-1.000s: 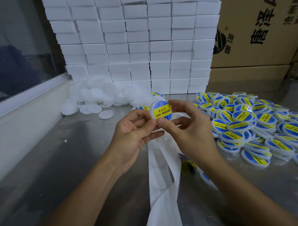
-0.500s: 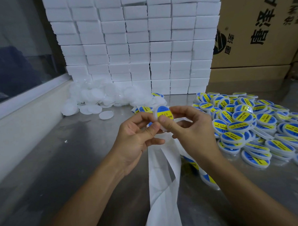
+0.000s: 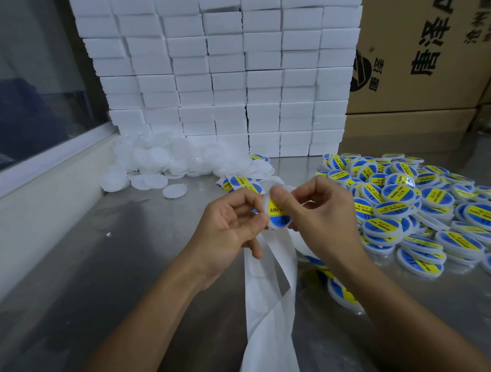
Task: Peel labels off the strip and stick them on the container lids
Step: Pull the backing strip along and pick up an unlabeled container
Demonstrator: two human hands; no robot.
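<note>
The fingers (image 3: 280,197) of the right hand (image 3: 321,219) are curled round a small round lid (image 3: 276,215), the thumb pressing down on its blue and yellow label (image 3: 279,212). The left hand (image 3: 226,229) meets it at 9 o'clock, its thumb and forefinger pinching the lid's left edge, the other fingers curled under. The lid is held in the air above the steel tabletop (image 3: 129,261), at the centre of the view.

From under the hands a white backing strip (image 3: 271,297) hangs toward 6 o'clock, doubled in loose bands. More of the strip with unpeeled labels (image 3: 238,183) lies just beyond the hands at 12 o'clock.

At 3 o'clock a heap of labelled lids (image 3: 408,207) spreads over the tabletop; two more lie at 5 o'clock, partly behind the right forearm. At 10 o'clock a pile of plain white lids (image 3: 159,161) sits against a wall of stacked white blocks (image 3: 219,74). Cardboard cartons (image 3: 430,65) stand at 2 o'clock, and a window (image 3: 32,96) at 9 o'clock.
</note>
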